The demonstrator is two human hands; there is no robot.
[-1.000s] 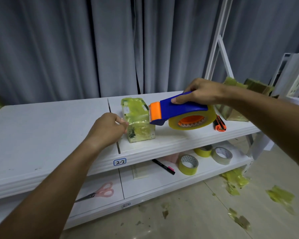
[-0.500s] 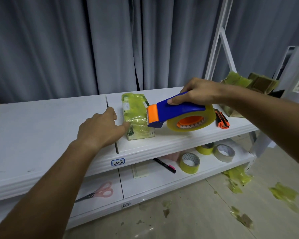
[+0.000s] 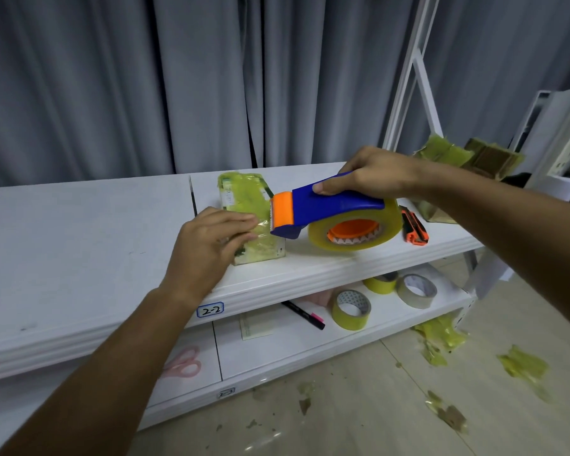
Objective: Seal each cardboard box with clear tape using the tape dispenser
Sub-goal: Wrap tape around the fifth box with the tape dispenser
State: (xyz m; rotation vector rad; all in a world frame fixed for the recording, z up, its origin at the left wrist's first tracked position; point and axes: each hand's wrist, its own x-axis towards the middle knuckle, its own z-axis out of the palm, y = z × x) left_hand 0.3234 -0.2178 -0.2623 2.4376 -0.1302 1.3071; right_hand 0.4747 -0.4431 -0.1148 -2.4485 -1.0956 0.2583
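R hand (image 3: 372, 179) clamped on tape dispenser (image 3: 329, 210) w/ blade just beside L hand (image 3: 211, 241), whose flat, uncurled fingers (image 3: 244, 218) press tape end onto box (image 3: 260, 248), prob. anchoring it.

A small cardboard box (image 3: 251, 222), wrapped all over in yellowish clear tape, is standing on the white shelf (image 3: 79, 245) near its front edge. The blue tape dispenser (image 3: 329, 209) with an orange cutter head is hovering at the box's right side, its tape roll (image 3: 356, 232) hanging beneath.
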